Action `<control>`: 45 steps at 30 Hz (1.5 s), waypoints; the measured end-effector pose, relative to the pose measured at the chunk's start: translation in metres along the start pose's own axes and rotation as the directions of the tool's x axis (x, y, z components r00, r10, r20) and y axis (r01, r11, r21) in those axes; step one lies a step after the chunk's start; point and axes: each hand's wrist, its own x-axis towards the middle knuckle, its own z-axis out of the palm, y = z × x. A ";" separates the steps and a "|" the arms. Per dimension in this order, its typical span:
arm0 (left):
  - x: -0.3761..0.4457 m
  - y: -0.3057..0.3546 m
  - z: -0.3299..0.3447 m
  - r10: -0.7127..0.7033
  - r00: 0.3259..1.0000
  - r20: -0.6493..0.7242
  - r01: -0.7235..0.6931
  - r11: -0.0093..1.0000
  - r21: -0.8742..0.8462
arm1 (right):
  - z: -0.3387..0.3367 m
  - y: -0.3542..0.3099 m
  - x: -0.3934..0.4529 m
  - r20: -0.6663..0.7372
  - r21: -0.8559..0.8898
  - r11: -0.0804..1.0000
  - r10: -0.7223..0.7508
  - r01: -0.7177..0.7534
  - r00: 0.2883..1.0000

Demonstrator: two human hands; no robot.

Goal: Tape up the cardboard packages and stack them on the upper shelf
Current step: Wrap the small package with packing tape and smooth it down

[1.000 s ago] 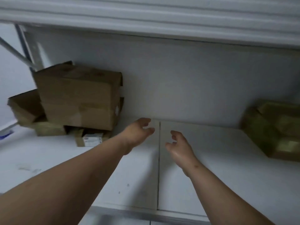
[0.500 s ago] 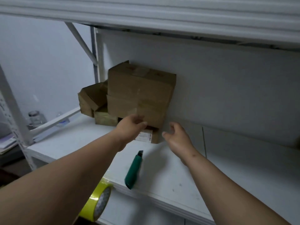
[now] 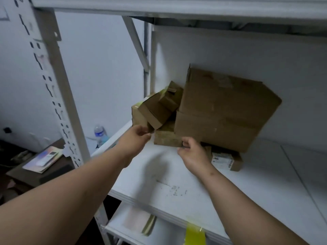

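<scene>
Head view: white metal shelving unit (image 3: 58,96), its white shelf board (image 3: 221,188) carrying the pile against the back panel. Biggest item, large brown cardboard box (image 3: 228,96), sits on a second wide brown box (image 3: 217,131); under those a flat small box with a white barcode label (image 3: 228,160). Left of them, tilted small brown boxes (image 3: 159,106) lean on each other, yellowish tape on one. Low tan cardboard package (image 3: 167,138) lies at the front of the pile, partly under the wide box. Left hand (image 3: 136,140) grips its left end, fingers curled; right hand (image 3: 192,152) pinches its right front corner, fingers bent around the edge. Plastic water bottle (image 3: 100,132) sits on a lower surface to the left; yellow tape strip (image 3: 194,234) on the shelf's front edge. Risk, as judged: pulling the package out removes support, so the tilted small boxes likely slide off the left edge, and the big stack may tip forward.
</scene>
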 end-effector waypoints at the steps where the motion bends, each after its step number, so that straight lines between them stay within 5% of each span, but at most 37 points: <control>1: 0.006 -0.004 -0.005 -0.009 1.000 0.000 0.009 1.000 -0.006 | 0.005 -0.004 0.006 0.006 -0.011 1.000 0.006 -0.006 1.000; 12: 0.073 -0.014 -0.030 -0.032 0.999 -0.027 0.031 0.999 -0.039 | 0.053 -0.050 0.063 0.074 -0.026 1.000 0.005 -0.003 0.997; 27: 0.134 0.003 -0.013 0.050 0.999 0.008 -0.047 0.977 -0.208 | 0.080 -0.078 0.061 -0.136 -0.029 0.993 0.112 -0.117 0.984; 29: 0.137 0.004 -0.011 0.062 0.998 -0.005 -0.062 0.987 -0.149 | 0.081 -0.077 0.060 -0.149 -0.022 0.992 0.123 -0.127 0.981; 33: 0.137 0.014 -0.011 0.155 0.972 -0.176 -0.110 0.965 0.239 | 0.080 -0.077 0.068 -0.193 -0.017 0.994 0.099 -0.104 0.976; 39: 0.149 0.043 -0.012 0.372 0.926 -0.058 -0.324 0.867 0.379 | 0.071 -0.103 0.111 -0.257 0.204 0.978 0.086 -0.033 0.963; 45: 0.160 0.055 -0.015 0.273 0.957 0.097 -0.289 0.885 0.365 | 0.056 -0.103 0.157 -0.201 0.454 0.873 0.296 -0.179 0.934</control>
